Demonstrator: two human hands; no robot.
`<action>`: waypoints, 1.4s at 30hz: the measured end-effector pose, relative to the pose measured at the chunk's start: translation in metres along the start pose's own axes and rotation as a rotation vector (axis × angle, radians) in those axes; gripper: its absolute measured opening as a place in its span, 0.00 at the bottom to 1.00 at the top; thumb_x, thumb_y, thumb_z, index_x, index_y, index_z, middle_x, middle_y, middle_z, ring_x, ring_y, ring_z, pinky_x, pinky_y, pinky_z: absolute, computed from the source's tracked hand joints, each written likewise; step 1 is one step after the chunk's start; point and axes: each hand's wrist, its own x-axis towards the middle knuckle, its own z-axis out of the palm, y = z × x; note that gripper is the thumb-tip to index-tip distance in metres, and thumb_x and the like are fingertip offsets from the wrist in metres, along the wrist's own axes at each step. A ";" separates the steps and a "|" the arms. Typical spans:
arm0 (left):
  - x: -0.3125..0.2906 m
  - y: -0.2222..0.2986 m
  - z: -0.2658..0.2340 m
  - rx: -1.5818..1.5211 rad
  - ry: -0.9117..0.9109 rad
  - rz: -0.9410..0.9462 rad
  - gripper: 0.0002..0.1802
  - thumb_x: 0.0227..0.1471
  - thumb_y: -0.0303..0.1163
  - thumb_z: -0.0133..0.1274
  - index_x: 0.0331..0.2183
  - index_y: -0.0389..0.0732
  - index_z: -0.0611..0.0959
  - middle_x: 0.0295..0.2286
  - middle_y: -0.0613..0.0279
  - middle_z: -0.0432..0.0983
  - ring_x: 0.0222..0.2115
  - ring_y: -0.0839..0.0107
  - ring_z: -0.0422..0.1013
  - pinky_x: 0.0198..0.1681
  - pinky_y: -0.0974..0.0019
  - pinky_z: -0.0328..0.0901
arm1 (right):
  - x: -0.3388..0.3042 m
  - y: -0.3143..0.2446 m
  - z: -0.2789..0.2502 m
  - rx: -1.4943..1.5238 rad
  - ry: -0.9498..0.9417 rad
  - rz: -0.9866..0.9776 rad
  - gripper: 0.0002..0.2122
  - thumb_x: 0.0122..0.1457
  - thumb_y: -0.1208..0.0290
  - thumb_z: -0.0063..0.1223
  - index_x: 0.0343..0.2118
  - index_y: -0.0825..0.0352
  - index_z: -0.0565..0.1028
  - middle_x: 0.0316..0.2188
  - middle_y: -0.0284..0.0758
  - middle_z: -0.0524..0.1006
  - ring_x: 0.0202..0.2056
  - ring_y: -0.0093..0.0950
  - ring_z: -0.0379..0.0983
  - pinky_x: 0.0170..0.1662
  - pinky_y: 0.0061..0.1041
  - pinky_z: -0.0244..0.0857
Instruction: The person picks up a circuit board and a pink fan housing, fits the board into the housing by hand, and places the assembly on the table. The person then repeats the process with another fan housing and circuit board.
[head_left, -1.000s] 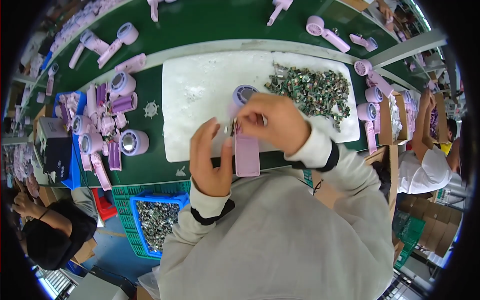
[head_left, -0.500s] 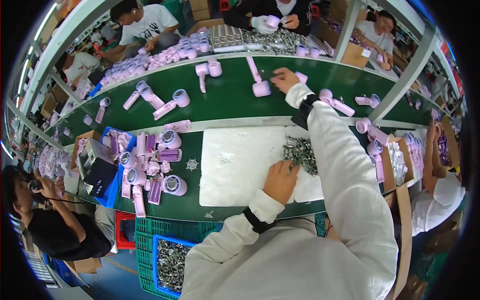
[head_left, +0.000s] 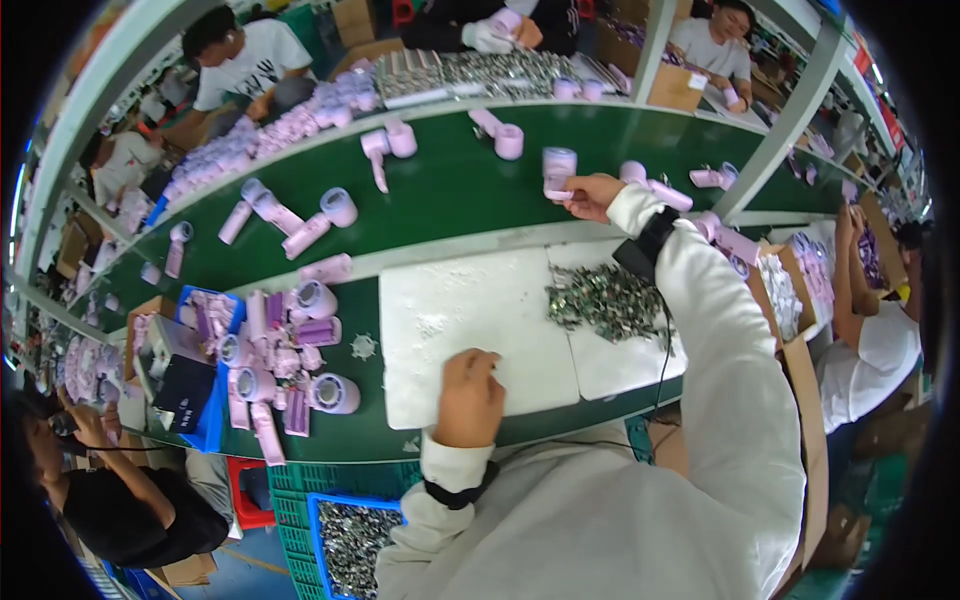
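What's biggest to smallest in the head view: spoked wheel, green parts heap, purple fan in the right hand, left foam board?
1. Left foam board
2. Green parts heap
3. Purple fan
4. Spoked wheel

The lilac fan (head_left: pixel 559 162) looks smooth plastic, the white board (head_left: pixel 530 370) matt foam.

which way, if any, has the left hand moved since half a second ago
Yes: judged against the white foam slab, the left hand has moved left, away from the pile of small parts.
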 end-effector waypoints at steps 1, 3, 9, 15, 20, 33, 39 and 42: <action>0.000 -0.003 -0.003 0.058 0.006 0.011 0.21 0.42 0.13 0.54 0.42 0.37 0.81 0.40 0.49 0.74 0.43 0.51 0.70 0.45 0.56 0.69 | -0.041 0.007 0.015 -0.043 -0.067 -0.025 0.11 0.63 0.68 0.56 0.43 0.70 0.78 0.33 0.36 0.82 0.29 0.24 0.79 0.33 0.18 0.75; 0.002 0.005 -0.012 0.084 -0.011 0.009 0.19 0.43 0.15 0.57 0.41 0.37 0.81 0.40 0.50 0.74 0.42 0.51 0.71 0.45 0.55 0.69 | -0.116 0.028 0.042 -0.148 -0.200 -0.042 0.13 0.64 0.68 0.56 0.46 0.71 0.76 0.33 0.36 0.81 0.28 0.23 0.79 0.33 0.19 0.75; 0.006 -0.005 -0.006 0.022 -0.024 -0.128 0.13 0.47 0.19 0.60 0.39 0.37 0.81 0.35 0.53 0.76 0.35 0.57 0.74 0.38 0.59 0.70 | -0.222 0.126 0.106 -0.237 -0.302 -0.026 0.15 0.65 0.64 0.57 0.45 0.73 0.75 0.32 0.37 0.81 0.27 0.22 0.79 0.30 0.21 0.75; -0.004 0.005 -0.023 -0.020 0.024 -0.246 0.15 0.50 0.18 0.59 0.42 0.36 0.82 0.38 0.50 0.78 0.36 0.55 0.77 0.39 0.61 0.72 | -0.229 0.169 0.135 -0.686 -0.110 -0.053 0.13 0.61 0.66 0.61 0.43 0.69 0.77 0.26 0.35 0.80 0.23 0.24 0.77 0.27 0.22 0.72; -0.015 0.002 -0.024 -0.051 0.059 -0.225 0.17 0.50 0.17 0.58 0.44 0.36 0.82 0.39 0.48 0.80 0.40 0.52 0.78 0.42 0.59 0.73 | -0.225 0.155 0.146 -1.259 0.156 -0.478 0.12 0.57 0.68 0.64 0.42 0.63 0.79 0.24 0.34 0.79 0.21 0.29 0.76 0.26 0.24 0.70; -0.022 0.029 -0.028 -0.510 -0.103 -0.145 0.16 0.51 0.16 0.59 0.43 0.37 0.84 0.37 0.54 0.82 0.34 0.64 0.80 0.38 0.67 0.74 | -0.195 0.131 0.144 -1.426 -0.144 -1.062 0.10 0.57 0.72 0.62 0.42 0.63 0.82 0.31 0.35 0.81 0.28 0.36 0.79 0.32 0.29 0.74; -0.032 0.025 -0.019 -0.533 -0.260 -0.104 0.14 0.53 0.17 0.59 0.43 0.36 0.84 0.36 0.55 0.82 0.32 0.70 0.80 0.36 0.70 0.74 | -0.194 0.147 0.155 -1.021 -0.084 -0.959 0.07 0.57 0.72 0.62 0.38 0.66 0.82 0.32 0.38 0.83 0.30 0.37 0.80 0.33 0.29 0.74; -0.031 0.022 -0.022 -0.561 -0.223 -0.143 0.14 0.53 0.18 0.59 0.43 0.37 0.84 0.36 0.55 0.81 0.32 0.68 0.80 0.36 0.69 0.73 | -0.196 0.156 0.167 -0.948 -0.006 -0.919 0.06 0.58 0.73 0.61 0.37 0.67 0.82 0.32 0.39 0.83 0.30 0.38 0.80 0.34 0.29 0.74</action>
